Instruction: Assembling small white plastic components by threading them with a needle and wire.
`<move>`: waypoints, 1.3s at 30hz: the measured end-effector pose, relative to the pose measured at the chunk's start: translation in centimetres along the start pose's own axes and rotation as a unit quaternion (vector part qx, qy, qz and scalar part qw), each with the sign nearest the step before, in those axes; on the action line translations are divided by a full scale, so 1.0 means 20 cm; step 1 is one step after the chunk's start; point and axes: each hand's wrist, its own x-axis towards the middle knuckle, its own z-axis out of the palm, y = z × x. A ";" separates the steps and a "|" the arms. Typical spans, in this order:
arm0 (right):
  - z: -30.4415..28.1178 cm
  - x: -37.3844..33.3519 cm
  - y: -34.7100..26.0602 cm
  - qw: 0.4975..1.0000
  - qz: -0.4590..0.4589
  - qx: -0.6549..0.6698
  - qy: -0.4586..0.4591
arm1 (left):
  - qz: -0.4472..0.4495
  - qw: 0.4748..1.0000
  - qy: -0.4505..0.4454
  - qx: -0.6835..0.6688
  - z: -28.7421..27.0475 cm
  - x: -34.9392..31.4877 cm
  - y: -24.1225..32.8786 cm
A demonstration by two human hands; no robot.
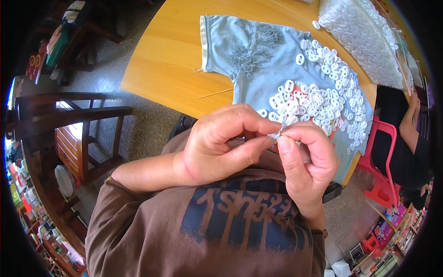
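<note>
My left hand (221, 138) and my right hand (310, 159) meet in front of my chest. Thumb and forefinger of each are pinched together at a small whitish-grey piece (276, 135), mostly covered by the fingertips, so its exact kind is unclear. Just beyond them, a light blue T-shirt (217, 46) lies spread over the table. On it are many small white oval plastic pieces with two holes (318, 104), loosely heaped. Farther up the shirt, small thin grey metal parts (249, 59) lie in two clusters.
The yellow wooden table (161, 60) carries a thin wooden stick (214, 93) and a large clear bag of white pieces (355, 37). A red plastic chair (387, 157) stands at right, beside another person's arm (410, 124). Dark wooden chairs (87, 113) stand at left.
</note>
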 end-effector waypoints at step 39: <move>-0.16 0.29 0.12 0.996 0.076 -0.013 -0.050 | -0.136 0.966 0.116 -0.188 -0.01 0.03 -0.04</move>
